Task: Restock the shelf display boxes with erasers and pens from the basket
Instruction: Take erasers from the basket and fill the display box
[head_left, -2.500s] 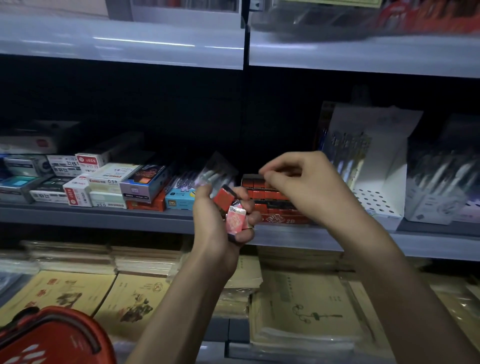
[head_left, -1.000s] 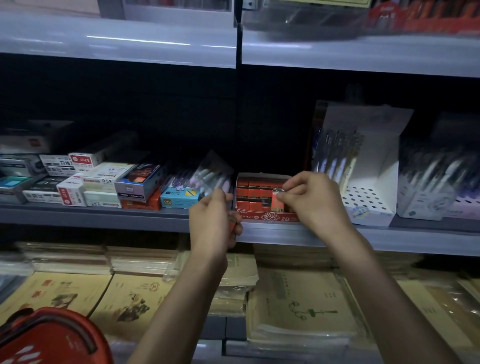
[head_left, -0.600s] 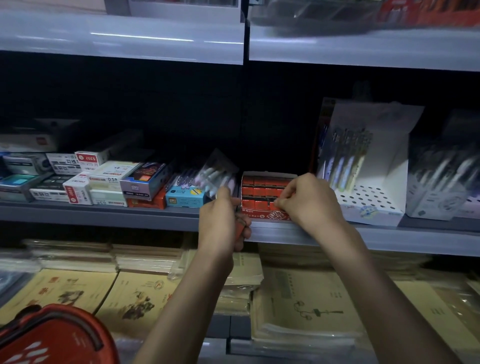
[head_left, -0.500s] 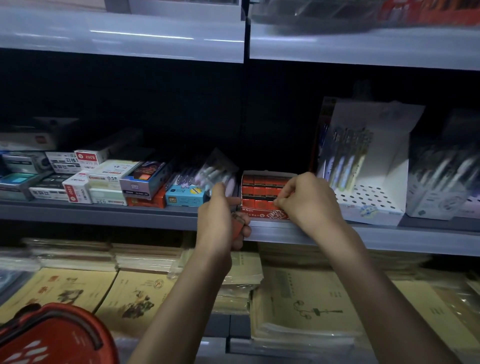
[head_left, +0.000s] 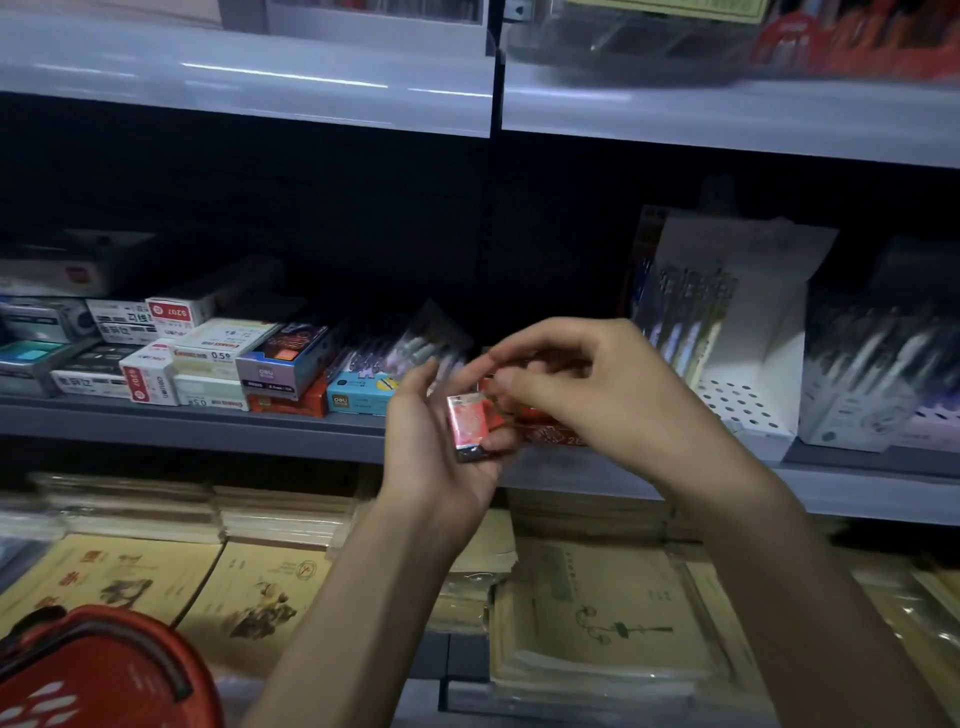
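some erasers (head_left: 470, 425), the top one wrapped in pink-red, lie stacked in the left hand (head_left: 441, 462), whose fingers curl round them, near the front of the middle shelf (head_left: 208, 423). the right hand (head_left: 592, 400) hovers just right of them, thumb and forefinger bent close; whether they pinch anything i cannot tell. behind it sits the red eraser box (head_left: 550, 432), with a white pen display box (head_left: 748, 374) further right. the red basket (head_left: 104, 675) is near left.

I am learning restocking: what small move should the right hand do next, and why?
Probably pinch the small red-wrapped eraser lying in the left hand: the right hand hovers close beside it, and the red cardboard display box sits behind.
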